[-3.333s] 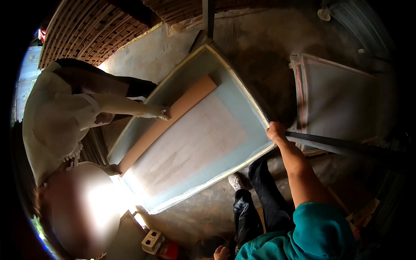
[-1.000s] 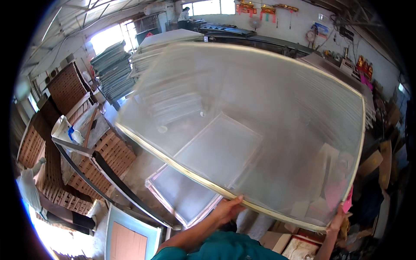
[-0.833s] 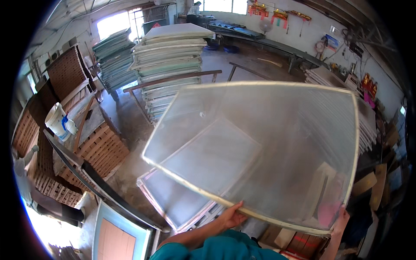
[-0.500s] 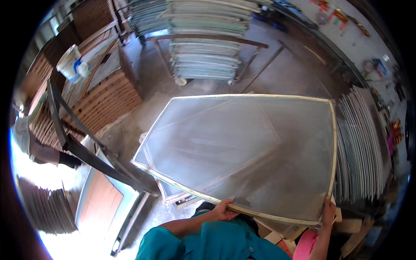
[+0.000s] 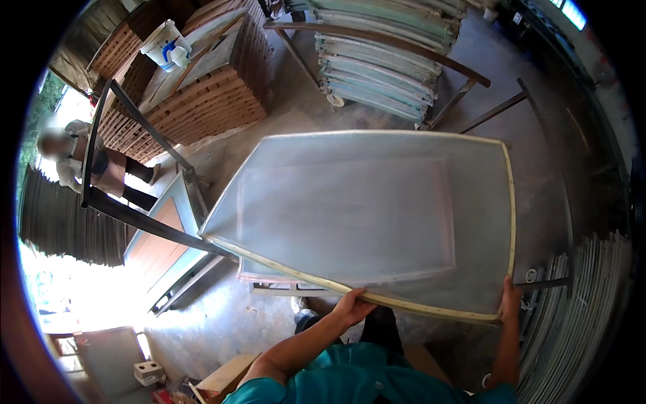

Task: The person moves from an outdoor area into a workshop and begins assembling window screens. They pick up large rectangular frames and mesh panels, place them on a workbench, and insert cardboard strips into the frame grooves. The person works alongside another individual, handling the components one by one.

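A large mesh screen (image 5: pixel 363 202) in a thin cream-coloured frame spans the middle of the view, held in front of me. My left hand (image 5: pixel 352 308) grips the near rail of its frame around the middle, fingers closed over the edge. At the near right corner my right hand (image 5: pixel 511 301) is closed on the side rail. Through the see-through mesh a smaller rectangular outline with pinkish edges shows below it. That lower panel's near edge (image 5: pixel 250 277) sticks out past the screen at the left; most of it is seen only through the mesh.
Wooden slatted racks (image 5: pixel 202 111) with a white bucket (image 5: pixel 163 46) stand far left. A dark metal frame (image 5: pixel 145 225) reaches toward the screen's left corner. Another person (image 5: pixel 108 165) stands beyond it. Stacked pale frames (image 5: pixel 377 74) are behind; upright panels (image 5: pixel 585 323) lean at right.
My view has turned to the right, and I have moved with the screen away from the leaning panels. The screen now lies squarely over the lower panel. Both hands keep their hold.
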`<state>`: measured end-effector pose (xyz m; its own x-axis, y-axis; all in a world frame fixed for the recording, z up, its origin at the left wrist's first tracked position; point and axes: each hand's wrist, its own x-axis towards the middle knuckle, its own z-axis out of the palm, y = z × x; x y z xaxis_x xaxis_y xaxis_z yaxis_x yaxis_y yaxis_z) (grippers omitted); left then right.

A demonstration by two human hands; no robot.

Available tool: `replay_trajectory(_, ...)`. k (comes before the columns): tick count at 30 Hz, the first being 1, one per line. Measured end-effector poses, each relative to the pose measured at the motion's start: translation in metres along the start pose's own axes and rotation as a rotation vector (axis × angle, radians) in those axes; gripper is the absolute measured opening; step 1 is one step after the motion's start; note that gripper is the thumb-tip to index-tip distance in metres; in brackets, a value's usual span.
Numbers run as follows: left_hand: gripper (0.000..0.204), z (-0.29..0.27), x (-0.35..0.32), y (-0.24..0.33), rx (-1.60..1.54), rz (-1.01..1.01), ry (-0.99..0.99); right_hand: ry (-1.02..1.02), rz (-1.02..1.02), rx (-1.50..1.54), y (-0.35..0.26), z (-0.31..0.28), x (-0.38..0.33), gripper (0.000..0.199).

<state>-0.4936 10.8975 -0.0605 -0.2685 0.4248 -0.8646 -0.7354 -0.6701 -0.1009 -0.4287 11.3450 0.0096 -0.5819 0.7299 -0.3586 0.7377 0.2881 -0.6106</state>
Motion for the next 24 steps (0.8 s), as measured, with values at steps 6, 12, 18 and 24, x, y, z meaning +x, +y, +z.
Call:
replay_trajectory(6, 0.03, 0.036, 0.053, -0.04, -0.094, 0.024, 0.059, -0.024, -0.098, -0.022, -0.018, -0.006, 0.099, 0.054)
replay_trajectory(12, 0.032, 0.018, 0.094, -0.038, -0.334, 0.013, 0.06, -0.154, -0.053, -0.003, -0.056, 0.03, 0.132, 0.048)
replay_trajectory(18, 0.033, -0.044, 0.158, -0.02, -0.3, 0.074, 0.145, -0.193, 0.045, 0.053, 0.014, 0.125, 0.165, 0.043)
replay_trajectory(24, 0.033, -0.079, 0.19, -0.037, -0.074, 0.111, 0.133, -0.216, -0.059, -0.125, 0.112, 0.173, 0.187, 0.052)
